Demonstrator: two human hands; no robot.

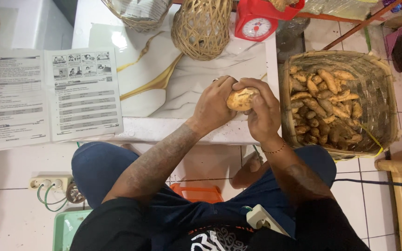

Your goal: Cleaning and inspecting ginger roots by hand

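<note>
Both of my hands hold one tan, knobbly root (241, 99) over the front edge of a white marble table (196, 79). My left hand (215, 104) cups it from the left side with the fingers curled around it. My right hand (262, 109) grips it from the right, thumb across the top; a thin bead bracelet circles that wrist. To the right, on the floor, stands a large woven basket (377, 100) filled with several similar brown-orange roots (324, 104).
An open printed booklet (45, 95) lies on the table's left. At the table's back stand a woven bamboo vessel (202, 28), another wicker basket (138, 14) and a red kitchen scale (258, 21). A power strip (47, 182) lies on the tiled floor; a bamboo frame (401, 186) stands at right.
</note>
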